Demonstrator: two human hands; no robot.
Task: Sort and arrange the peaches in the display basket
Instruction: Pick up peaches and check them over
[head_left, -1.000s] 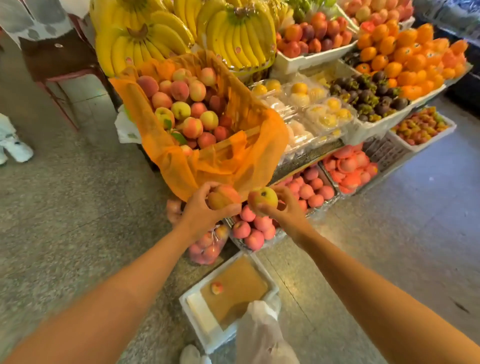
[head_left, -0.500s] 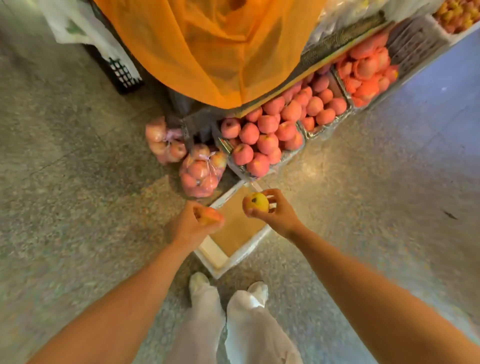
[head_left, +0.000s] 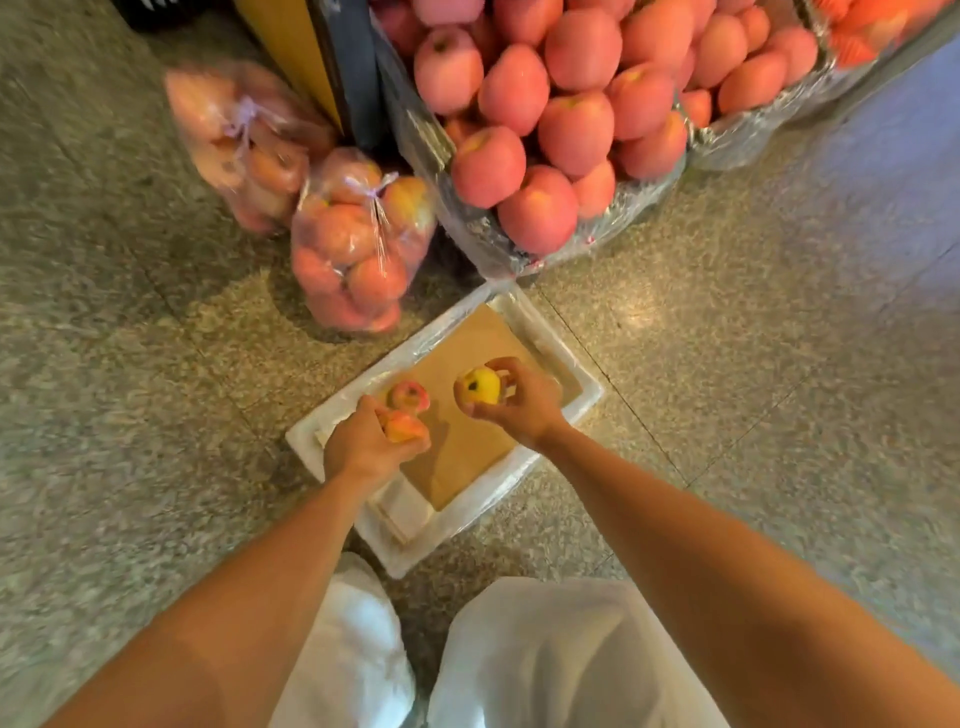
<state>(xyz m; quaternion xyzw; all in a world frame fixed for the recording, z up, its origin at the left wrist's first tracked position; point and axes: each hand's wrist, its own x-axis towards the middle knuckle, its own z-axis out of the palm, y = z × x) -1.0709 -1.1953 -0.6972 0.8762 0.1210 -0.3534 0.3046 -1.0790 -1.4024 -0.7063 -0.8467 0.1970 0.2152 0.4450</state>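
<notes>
My left hand (head_left: 363, 447) grips a pink-orange peach (head_left: 408, 427) low inside a white foam box (head_left: 311, 441) on the floor. Another pink peach (head_left: 409, 396) lies on the box's brown cardboard liner (head_left: 467, 452), just beyond my left fingers. My right hand (head_left: 524, 408) holds a yellow peach with a dark spot (head_left: 480, 385) over the middle of the box. The orange-lined display basket is out of view.
Two tied clear bags of pink fruit (head_left: 358, 244) (head_left: 244, 145) sit on the speckled floor beyond the box. A plastic-lined crate heaped with pink fruit (head_left: 545, 135) stands at the top, with another at its right. My white trousers (head_left: 545, 665) are below.
I have bent down from the display basket to the floor box. Both hands moved down with their peaches, and the left one now sits low in the box beside the peach lying there.
</notes>
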